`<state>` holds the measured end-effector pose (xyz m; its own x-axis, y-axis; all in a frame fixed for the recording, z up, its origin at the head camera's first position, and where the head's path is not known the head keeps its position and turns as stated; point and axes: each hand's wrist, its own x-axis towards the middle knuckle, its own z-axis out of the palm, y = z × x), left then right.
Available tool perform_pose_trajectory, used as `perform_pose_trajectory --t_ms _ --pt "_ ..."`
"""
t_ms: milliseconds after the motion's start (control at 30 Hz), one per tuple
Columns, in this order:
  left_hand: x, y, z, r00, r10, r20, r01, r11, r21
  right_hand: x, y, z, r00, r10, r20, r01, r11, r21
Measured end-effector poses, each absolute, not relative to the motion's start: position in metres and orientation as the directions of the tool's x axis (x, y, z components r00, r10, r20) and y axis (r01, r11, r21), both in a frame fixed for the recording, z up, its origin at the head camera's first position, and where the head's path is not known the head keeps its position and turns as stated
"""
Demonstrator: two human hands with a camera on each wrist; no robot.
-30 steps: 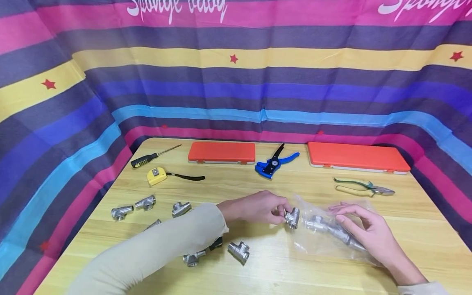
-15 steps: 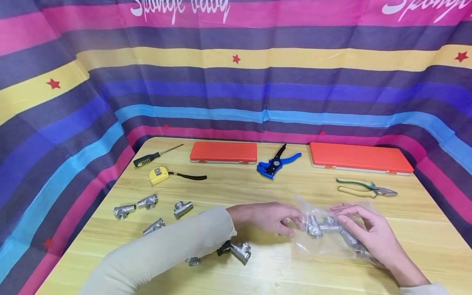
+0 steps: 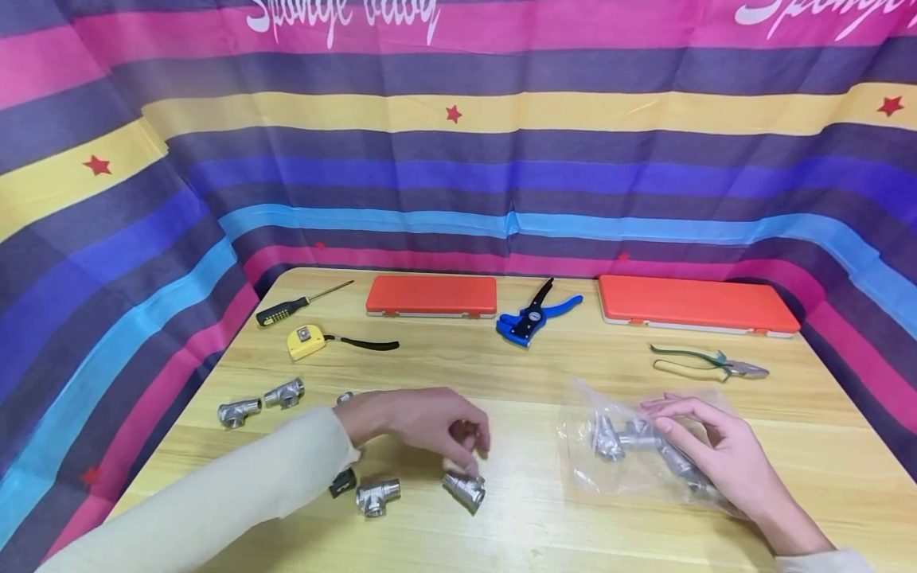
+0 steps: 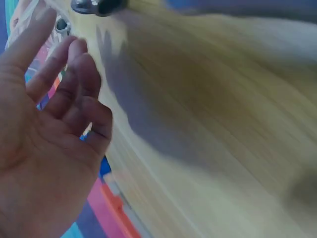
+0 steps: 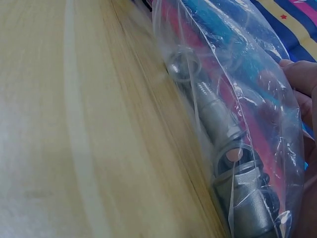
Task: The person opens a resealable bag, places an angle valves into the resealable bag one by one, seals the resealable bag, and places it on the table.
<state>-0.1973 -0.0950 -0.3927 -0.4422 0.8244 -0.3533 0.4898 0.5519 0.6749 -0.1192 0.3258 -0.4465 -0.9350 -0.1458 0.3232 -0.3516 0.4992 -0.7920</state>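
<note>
Head view: left hand point(image 3: 419, 422) hovering over the tabletop point(image 3: 501, 374), fingers point(image 3: 473, 446) loosely curled, grasping nothing, tips just above a metal tee fitting point(image 3: 464, 488); a second tee fitting point(image 3: 376, 497) just beside, toward the wrist. Right hand point(image 3: 716, 454) resting on a clear plastic bag point(image 3: 630, 446) with more fittings inside, fingers straight and relaxed, pressing rather than gripping. Further loose fittings point(image 3: 261, 402) behind the left sleeve. Well beyond the fingers: screwdriver point(image 3: 301, 302), yellow tape measure point(image 3: 304, 341), two orange cases point(image 3: 430, 294), blue stripper tool point(image 3: 533, 318), pliers point(image 3: 709, 362); nothing of these between fingers and fitting. Left wrist view: blurred, open palm point(image 4: 49, 148), fingers released, one fitting point(image 4: 94, 6) at the upper edge past the fingertips. Right wrist view: bag point(image 5: 233, 114) lying against the tabletop, fittings point(image 5: 223, 129) stacked inside, fingertip point(image 5: 302, 79) at its far side. Likely risks: round fitting rolling away from a glancing pinch; bag mouth slumping shut or sliding, being only pressed flat; heavy fittings spilling out.
</note>
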Motion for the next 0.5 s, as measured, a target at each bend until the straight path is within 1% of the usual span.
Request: perform_pose_trajectory --t_ms 233,367,500 --pt "-0.186 -0.122 -0.394 -0.413 0.821 -0.394 0.541 0.569 0.619 -0.118 0.327 -0.448 -0.939 -0.138 0.314 -0.340 0.499 -0.797" --pt "-0.182 -0.124 -0.397 -0.396 0.841 -0.370 0.601 0.541 0.588 -0.119 0.327 -0.450 -0.935 -0.143 0.325 -0.351 0.505 -0.788" --pt "-0.179 -0.125 -0.400 -0.410 0.847 -0.339 0.617 0.531 0.581 -0.119 0.326 -0.449 -0.935 -0.144 0.324 -0.351 0.513 -0.783"
